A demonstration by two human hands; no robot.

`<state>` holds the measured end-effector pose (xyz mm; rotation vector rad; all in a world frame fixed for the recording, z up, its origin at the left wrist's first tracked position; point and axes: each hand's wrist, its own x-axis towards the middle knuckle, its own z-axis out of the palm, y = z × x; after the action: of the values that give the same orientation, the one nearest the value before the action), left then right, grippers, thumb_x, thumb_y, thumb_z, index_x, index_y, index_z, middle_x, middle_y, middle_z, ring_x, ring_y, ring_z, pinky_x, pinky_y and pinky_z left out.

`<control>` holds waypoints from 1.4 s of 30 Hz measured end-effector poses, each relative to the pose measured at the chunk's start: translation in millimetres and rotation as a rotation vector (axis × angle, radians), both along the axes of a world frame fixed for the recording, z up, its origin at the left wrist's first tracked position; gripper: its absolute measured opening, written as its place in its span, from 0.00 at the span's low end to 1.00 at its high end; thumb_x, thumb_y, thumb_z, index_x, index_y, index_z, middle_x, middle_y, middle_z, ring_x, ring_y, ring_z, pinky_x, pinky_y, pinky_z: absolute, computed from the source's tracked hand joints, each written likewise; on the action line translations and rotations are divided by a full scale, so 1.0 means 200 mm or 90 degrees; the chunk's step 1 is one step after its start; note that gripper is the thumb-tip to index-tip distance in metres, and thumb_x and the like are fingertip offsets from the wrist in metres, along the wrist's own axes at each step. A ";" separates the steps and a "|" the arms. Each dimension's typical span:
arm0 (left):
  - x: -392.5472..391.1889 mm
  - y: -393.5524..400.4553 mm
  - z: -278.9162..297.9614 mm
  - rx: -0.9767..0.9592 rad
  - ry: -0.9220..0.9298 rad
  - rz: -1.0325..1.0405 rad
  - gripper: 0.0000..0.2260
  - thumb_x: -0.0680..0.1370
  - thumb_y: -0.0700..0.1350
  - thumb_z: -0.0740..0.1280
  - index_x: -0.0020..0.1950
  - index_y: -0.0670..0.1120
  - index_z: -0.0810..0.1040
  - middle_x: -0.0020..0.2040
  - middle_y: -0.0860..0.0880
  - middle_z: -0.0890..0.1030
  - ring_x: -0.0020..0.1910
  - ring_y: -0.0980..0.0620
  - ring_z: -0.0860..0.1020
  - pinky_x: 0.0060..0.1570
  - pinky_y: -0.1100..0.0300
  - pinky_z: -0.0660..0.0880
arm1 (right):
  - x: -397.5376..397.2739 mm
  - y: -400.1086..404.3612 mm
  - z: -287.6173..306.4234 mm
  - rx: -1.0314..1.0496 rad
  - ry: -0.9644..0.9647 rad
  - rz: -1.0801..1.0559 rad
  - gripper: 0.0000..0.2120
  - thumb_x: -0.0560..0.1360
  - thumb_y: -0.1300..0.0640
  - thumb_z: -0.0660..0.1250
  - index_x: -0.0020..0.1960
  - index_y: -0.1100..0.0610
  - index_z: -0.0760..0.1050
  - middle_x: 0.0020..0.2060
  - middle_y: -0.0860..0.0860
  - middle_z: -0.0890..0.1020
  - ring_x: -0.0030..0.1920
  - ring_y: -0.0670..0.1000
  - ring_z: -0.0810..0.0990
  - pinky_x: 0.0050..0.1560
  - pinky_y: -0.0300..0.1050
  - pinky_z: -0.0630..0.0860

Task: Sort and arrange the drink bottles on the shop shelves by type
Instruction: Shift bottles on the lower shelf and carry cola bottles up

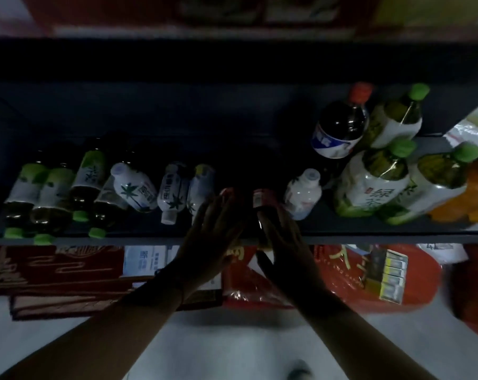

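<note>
- Down at the shelf's (342, 238) front edge, dead centre, both hands meet around two dark bottles with red labels (261, 198).
- Left hand (217, 231) lies flat-ish, fingers straight against the left bottle; right hand (280, 234) curls round the right one.
- Those two are super dark; can't read the labels, and their lower bodies are hidden by the hands.
- Over at 9 o'clock, green-cap tea bottles (44, 204) lie on their sides, caps pointing at 6 o'clock.
- Next to them the white palm-print bottles (133, 187) lie tipped at mixed angles.
- Toward 2 o'clock, a cola bottle (339, 127) and big green tea bottles (375, 182) stand upright.
</note>
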<state>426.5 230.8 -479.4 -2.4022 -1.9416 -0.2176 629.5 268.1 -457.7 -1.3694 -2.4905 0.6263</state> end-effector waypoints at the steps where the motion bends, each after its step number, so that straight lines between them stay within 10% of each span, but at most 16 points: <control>1: -0.02 0.04 -0.05 0.013 -0.003 -0.033 0.46 0.70 0.56 0.76 0.81 0.48 0.55 0.80 0.37 0.50 0.79 0.35 0.48 0.73 0.35 0.57 | -0.05 0.02 -0.04 0.022 -0.022 0.010 0.39 0.77 0.51 0.66 0.80 0.47 0.46 0.79 0.49 0.41 0.78 0.49 0.42 0.73 0.38 0.47; 8: -0.17 0.14 -0.23 0.236 -0.058 -0.104 0.32 0.72 0.55 0.74 0.74 0.50 0.70 0.73 0.40 0.67 0.71 0.37 0.66 0.73 0.45 0.57 | -0.04 0.15 -0.30 0.162 -0.017 0.030 0.45 0.69 0.55 0.74 0.79 0.45 0.52 0.79 0.51 0.53 0.76 0.59 0.57 0.68 0.55 0.66; 16: -0.19 0.21 -0.40 0.349 -0.084 -0.087 0.30 0.76 0.62 0.63 0.75 0.51 0.65 0.69 0.37 0.73 0.66 0.32 0.71 0.70 0.38 0.63 | -0.07 0.16 -0.37 0.322 -0.002 0.040 0.40 0.70 0.56 0.71 0.78 0.48 0.57 0.76 0.52 0.62 0.68 0.58 0.67 0.66 0.54 0.69; 21: -0.20 0.18 -0.31 0.340 -0.262 -0.065 0.28 0.80 0.64 0.60 0.76 0.51 0.67 0.73 0.44 0.71 0.70 0.42 0.70 0.68 0.44 0.68 | -0.13 0.06 -0.02 0.229 0.217 -0.033 0.24 0.74 0.44 0.70 0.67 0.46 0.68 0.55 0.39 0.77 0.50 0.33 0.72 0.51 0.23 0.66; 26: -0.19 0.13 0.07 0.288 -0.466 0.009 0.31 0.75 0.72 0.55 0.70 0.54 0.73 0.63 0.51 0.79 0.60 0.51 0.76 0.54 0.60 0.69 | -0.18 0.19 0.46 0.155 0.176 -0.152 0.14 0.74 0.44 0.69 0.49 0.55 0.78 0.43 0.47 0.82 0.44 0.44 0.80 0.45 0.40 0.74; 30: -0.19 0.26 0.27 0.399 -0.415 0.019 0.24 0.76 0.69 0.54 0.48 0.49 0.71 0.38 0.51 0.74 0.40 0.46 0.77 0.38 0.55 0.69 | -0.22 0.39 0.61 0.153 0.172 -0.193 0.15 0.72 0.46 0.73 0.42 0.57 0.76 0.34 0.50 0.78 0.36 0.47 0.76 0.38 0.42 0.71; 42: -0.09 0.63 0.39 0.321 -0.285 0.112 0.28 0.77 0.70 0.53 0.56 0.46 0.69 0.41 0.49 0.76 0.40 0.46 0.78 0.34 0.56 0.66 | -0.29 0.55 0.53 0.141 0.234 -0.201 0.14 0.75 0.48 0.70 0.54 0.57 0.76 0.48 0.54 0.84 0.48 0.52 0.83 0.51 0.51 0.79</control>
<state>408.0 357.1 -400.8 -1.9552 -1.9236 -1.1629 570.9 377.5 -351.6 -1.3787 -1.9417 0.4661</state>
